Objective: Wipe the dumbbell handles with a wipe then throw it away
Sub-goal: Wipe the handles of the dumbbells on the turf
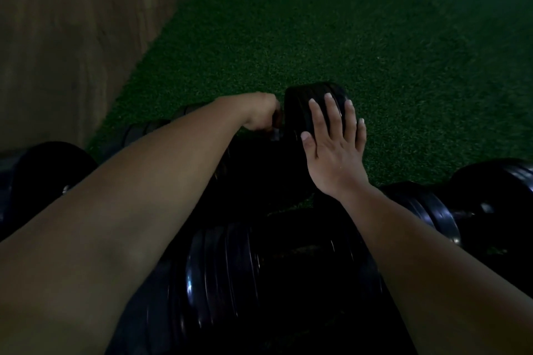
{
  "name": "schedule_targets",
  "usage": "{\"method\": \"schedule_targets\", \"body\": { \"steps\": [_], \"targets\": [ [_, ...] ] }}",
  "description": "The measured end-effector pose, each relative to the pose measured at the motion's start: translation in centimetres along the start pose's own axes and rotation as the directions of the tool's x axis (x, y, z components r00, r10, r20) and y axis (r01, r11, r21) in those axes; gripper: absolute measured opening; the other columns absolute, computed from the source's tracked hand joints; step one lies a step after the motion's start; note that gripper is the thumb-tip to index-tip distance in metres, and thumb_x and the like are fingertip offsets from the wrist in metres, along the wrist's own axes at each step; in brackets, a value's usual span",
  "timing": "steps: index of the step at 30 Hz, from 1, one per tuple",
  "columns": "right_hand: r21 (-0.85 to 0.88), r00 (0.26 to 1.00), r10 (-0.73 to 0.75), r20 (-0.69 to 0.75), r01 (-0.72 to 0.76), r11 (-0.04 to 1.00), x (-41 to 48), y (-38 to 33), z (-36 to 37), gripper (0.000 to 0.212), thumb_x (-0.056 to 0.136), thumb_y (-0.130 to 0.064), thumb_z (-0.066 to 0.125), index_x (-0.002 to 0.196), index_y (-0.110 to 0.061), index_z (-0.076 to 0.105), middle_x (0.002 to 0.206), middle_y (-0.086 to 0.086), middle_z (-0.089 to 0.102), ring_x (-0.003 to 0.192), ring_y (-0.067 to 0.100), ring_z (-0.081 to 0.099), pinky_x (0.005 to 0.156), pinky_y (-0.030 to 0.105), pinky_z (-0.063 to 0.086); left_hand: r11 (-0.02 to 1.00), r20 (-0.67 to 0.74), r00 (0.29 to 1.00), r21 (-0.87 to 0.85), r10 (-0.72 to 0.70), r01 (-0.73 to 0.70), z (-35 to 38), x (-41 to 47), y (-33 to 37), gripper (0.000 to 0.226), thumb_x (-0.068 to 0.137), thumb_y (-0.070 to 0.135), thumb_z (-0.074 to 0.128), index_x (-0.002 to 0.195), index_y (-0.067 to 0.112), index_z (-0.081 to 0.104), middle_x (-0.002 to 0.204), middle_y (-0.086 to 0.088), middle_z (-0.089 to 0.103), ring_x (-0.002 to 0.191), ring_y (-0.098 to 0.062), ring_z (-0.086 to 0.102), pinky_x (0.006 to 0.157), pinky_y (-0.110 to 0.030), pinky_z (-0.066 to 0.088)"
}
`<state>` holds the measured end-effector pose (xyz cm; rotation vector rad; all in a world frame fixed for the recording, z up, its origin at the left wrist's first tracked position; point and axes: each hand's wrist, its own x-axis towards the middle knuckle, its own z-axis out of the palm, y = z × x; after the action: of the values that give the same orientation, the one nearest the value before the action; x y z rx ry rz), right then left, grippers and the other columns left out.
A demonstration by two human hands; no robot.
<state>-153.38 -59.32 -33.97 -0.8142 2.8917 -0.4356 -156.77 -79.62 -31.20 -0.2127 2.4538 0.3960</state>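
Note:
A black dumbbell (pixel 300 104) lies on green turf, its right weight plate stack standing up in the middle of the view. My right hand (pixel 334 138) rests flat on that plate stack with straight, spread fingers. My left hand (pixel 259 111) curls around the dumbbell handle (pixel 276 127) just left of the plates; a small pale bit shows below the fingers, and I cannot tell whether it is a wipe. The scene is very dark.
Several more black dumbbells lie close to me: one (pixel 225 268) at the bottom centre, one (pixel 476 204) at the right, one (pixel 43 173) at the left. Green turf (pixel 346 37) stretches ahead. A wooden wall (pixel 72 23) runs along the left.

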Motion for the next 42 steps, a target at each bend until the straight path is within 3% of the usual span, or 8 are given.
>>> {"method": "schedule_targets", "body": {
  "steps": [4,9,13,17,21,24,36,42],
  "targets": [
    [0.001,1.000,0.002,0.003,-0.002,1.000,0.0,0.0,0.0,0.057,0.104,-0.046,0.015,0.156,-0.035,-0.008,0.164,-0.009,-0.017,0.149,0.022,-0.023,0.120,0.047,-0.013,0.999,0.059,0.998,0.044,-0.015,0.012,-0.4,-0.4,-0.5,0.011,0.085,0.017,0.072,0.095,0.019,0.071,0.088,-0.004,0.069,0.080,-0.023,0.063,0.067,-0.033,0.048],
    [-0.009,1.000,0.008,0.002,-0.008,1.000,0.0,0.0,0.0,0.057,0.104,-0.046,0.015,0.156,-0.033,-0.006,0.164,-0.007,-0.016,0.150,0.023,-0.022,0.121,0.048,-0.012,0.995,-0.117,0.993,-0.097,-0.015,0.003,1.1,0.6,1.0,0.008,0.090,0.023,0.068,0.091,0.016,0.065,0.083,-0.006,0.064,0.068,-0.019,0.057,0.053,-0.028,0.042],
    [-0.012,1.000,0.006,0.002,-0.005,1.000,0.1,-0.1,0.1,0.057,0.104,-0.046,0.014,0.156,-0.034,-0.007,0.164,-0.008,-0.016,0.149,0.023,-0.022,0.121,0.048,-0.012,0.994,-0.107,0.994,-0.110,0.002,-0.014,1.2,0.5,0.6,0.014,0.091,0.026,0.067,0.097,0.013,0.066,0.089,-0.007,0.066,0.078,-0.023,0.061,0.060,-0.029,0.045],
    [0.001,1.000,-0.002,-0.002,0.002,1.000,0.1,0.0,0.1,0.057,0.104,-0.046,0.015,0.156,-0.034,-0.006,0.164,-0.008,-0.015,0.150,0.024,-0.022,0.120,0.048,-0.012,0.989,0.029,0.999,0.145,0.037,-0.041,-0.1,-0.4,-0.5,0.014,0.086,0.023,0.071,0.098,0.018,0.066,0.093,-0.006,0.065,0.083,-0.025,0.060,0.069,-0.034,0.048],
    [0.000,1.000,-0.001,0.000,0.001,1.000,0.1,0.0,0.1,0.057,0.104,-0.046,0.014,0.155,-0.034,-0.007,0.164,-0.008,-0.015,0.150,0.024,-0.022,0.121,0.049,-0.011,0.870,0.178,0.984,0.482,0.014,-0.100,-0.3,-0.8,-0.5,0.017,0.086,0.021,0.073,0.095,0.009,0.064,0.087,-0.007,0.063,0.078,-0.028,0.062,0.071,-0.037,0.056],
    [0.000,1.000,-0.002,-0.007,0.002,1.000,0.1,0.0,0.0,0.057,0.104,-0.047,0.015,0.156,-0.034,-0.006,0.164,-0.008,-0.014,0.150,0.024,-0.021,0.121,0.049,-0.011,0.819,0.193,0.981,0.562,0.006,-0.115,-0.3,-1.0,-0.5,0.021,0.083,0.010,0.073,0.103,0.007,0.067,0.080,-0.005,0.057,0.070,-0.025,0.059,0.076,-0.045,0.060],
    [0.010,1.000,-0.007,-0.012,0.007,1.000,0.0,0.0,0.1,0.057,0.104,-0.046,0.015,0.156,-0.033,-0.003,0.165,-0.007,-0.013,0.150,0.025,-0.020,0.121,0.050,-0.009,0.865,-0.004,0.992,0.491,0.124,-0.106,0.7,-3.1,-1.3,0.011,0.087,0.009,0.064,0.085,0.013,0.055,0.078,-0.004,0.050,0.062,-0.018,0.052,0.055,-0.035,0.047],
    [0.001,1.000,-0.003,-0.016,0.003,1.000,0.0,-0.1,0.0,0.057,0.104,-0.045,0.016,0.157,-0.032,-0.002,0.165,-0.006,-0.011,0.150,0.025,-0.019,0.121,0.051,-0.008,0.978,-0.211,0.973,0.203,0.096,-0.052,1.7,-2.5,0.9,0.008,0.090,0.017,0.062,0.085,0.013,0.057,0.074,-0.003,0.047,0.070,-0.024,0.052,0.063,-0.035,0.044]
  ]
}}
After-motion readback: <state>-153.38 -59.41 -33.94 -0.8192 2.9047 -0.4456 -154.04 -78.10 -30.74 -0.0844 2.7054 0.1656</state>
